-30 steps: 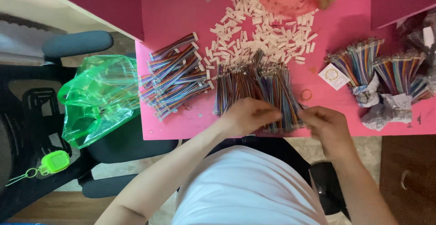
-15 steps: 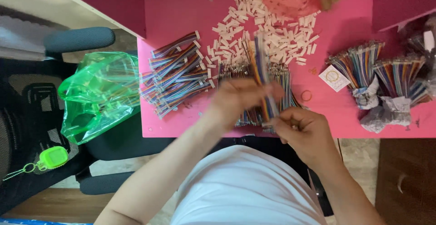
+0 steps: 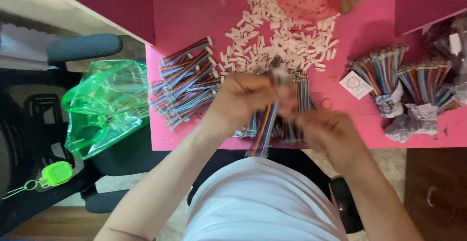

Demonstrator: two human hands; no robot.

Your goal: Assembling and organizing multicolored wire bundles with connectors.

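Rainbow ribbon cable [image 3: 265,126] pinched between left hand's [image 3: 243,100] fingers.

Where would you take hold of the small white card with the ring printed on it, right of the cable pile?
Take the white card by its lower corner, coming from the near table edge. It lies flat on the pink table, so slide that corner up; the bundled cables crowd its right side.

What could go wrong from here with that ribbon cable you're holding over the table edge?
The rainbow ribbon cable hangs past the pink table edge between the left hand and right hand; it might slip to the floor. A sweep of the hands could scatter the white connectors nearby.
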